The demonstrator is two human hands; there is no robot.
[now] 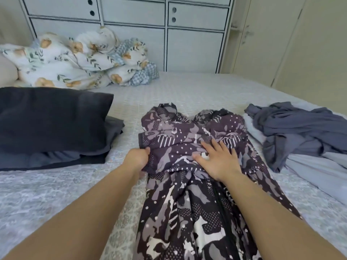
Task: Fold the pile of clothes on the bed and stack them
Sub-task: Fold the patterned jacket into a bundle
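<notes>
A dark purple patterned dress (187, 194) lies lengthwise in the middle of the bed (178, 87), its top end folded over. My left hand (137, 159) grips the folded sleeve edge at the dress's left side. My right hand (216, 160) rests flat, fingers spread, on the dress's middle. To the left sits a stack of folded dark clothes (50, 124). On the right lies an unfolded pile of grey-blue clothes (300, 130) over a pale garment (319, 169).
A crumpled floral duvet (75, 61) and a pillow (6, 72) lie at the bed's far left. Grey cabinet drawers (131, 21) stand behind the bed, with cream wardrobe doors (281, 44) at the right.
</notes>
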